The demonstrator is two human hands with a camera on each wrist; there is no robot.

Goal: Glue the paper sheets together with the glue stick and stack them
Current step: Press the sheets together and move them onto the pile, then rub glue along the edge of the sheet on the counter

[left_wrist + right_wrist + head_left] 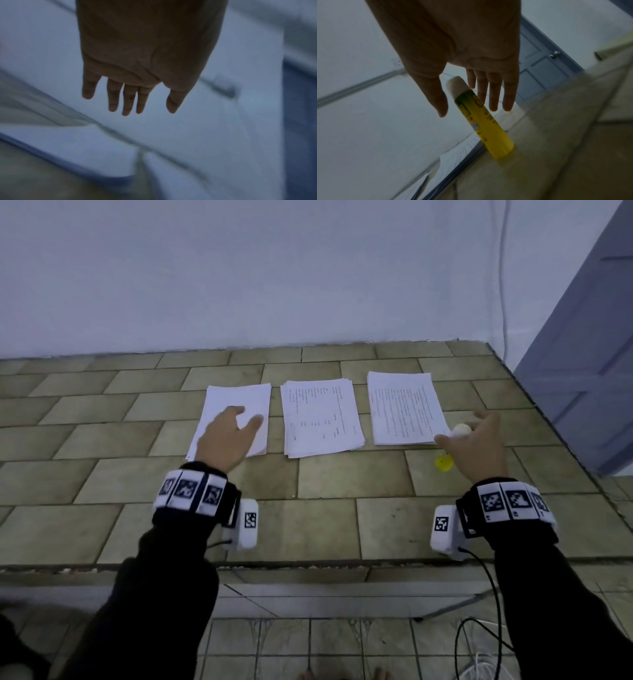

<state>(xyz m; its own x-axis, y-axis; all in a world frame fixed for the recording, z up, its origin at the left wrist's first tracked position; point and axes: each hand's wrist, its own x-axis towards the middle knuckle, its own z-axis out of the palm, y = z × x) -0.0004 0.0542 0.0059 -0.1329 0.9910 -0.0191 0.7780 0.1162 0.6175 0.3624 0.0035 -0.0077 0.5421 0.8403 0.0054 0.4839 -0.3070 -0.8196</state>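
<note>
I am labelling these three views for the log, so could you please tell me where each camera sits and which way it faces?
Head: worn on the head, facing forward and down at three paper piles on the tiled counter; both forearms and the left hand show.
Left wrist: looks along the open left hand at blurred white paper.
Right wrist: looks along the open right hand at the upright glue stick, untouched.
Shared: head and right wrist both show the glue stick beside the right pile.

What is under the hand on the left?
Under the left hand lies a blank white paper stack on the tiled counter. The hand hovers open above it. The part of the paper beneath the palm is hidden.
</note>
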